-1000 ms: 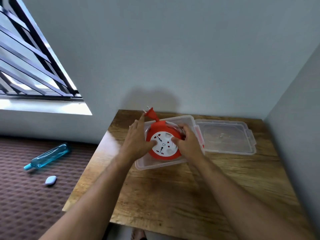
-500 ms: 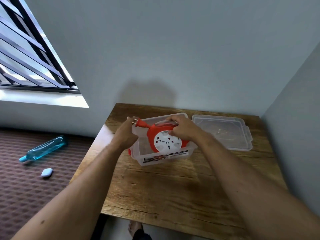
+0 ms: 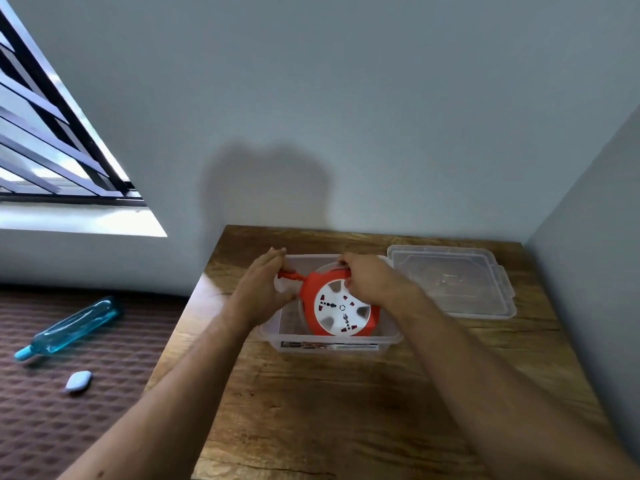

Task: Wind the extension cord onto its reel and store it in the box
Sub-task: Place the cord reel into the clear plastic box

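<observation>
Right hand [image 3: 372,282] grip clamps reel [image 3: 341,308] by its top handle, reel tilted inside box [image 3: 330,341]; left hand [image 3: 265,292] pinches plug [image 3: 289,275] at the rim. Risk: plug or handle snags the wall, stays proud, lid [image 3: 450,282] won't seat. Wood desk [image 3: 346,403]; bottle [image 3: 72,327] on floor, window [image 3: 52,133] beyond.

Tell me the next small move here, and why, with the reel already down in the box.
Probably tuck the orange plug down inside the box and let go. The reel already sits inside the clear walls, held at its top rim by the right hand, while the left hand holds the plug near the box's rim. The lid lies off to the right, so it may follow.
</observation>
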